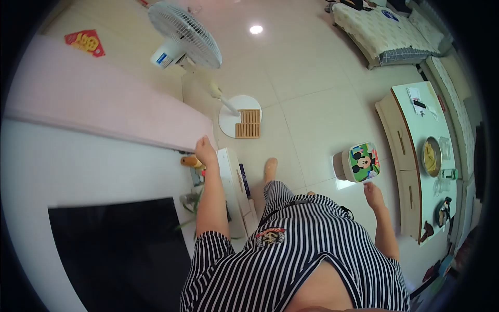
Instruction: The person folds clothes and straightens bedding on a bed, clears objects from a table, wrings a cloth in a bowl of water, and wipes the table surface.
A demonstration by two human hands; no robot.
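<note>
My left hand is closed in a loose fist beside the end of a pink panel, above a white cabinet. Nothing shows in it. On the other side, my right hand hangs with curled fingers just below a stool with a cartoon mouse top. No object is visible in that hand either. Whether the left hand touches the panel cannot be made out.
A standing fan has a round white base with a slatted wooden piece on it. At the right stands a long table with a bowl and glassware. A black television is at lower left.
</note>
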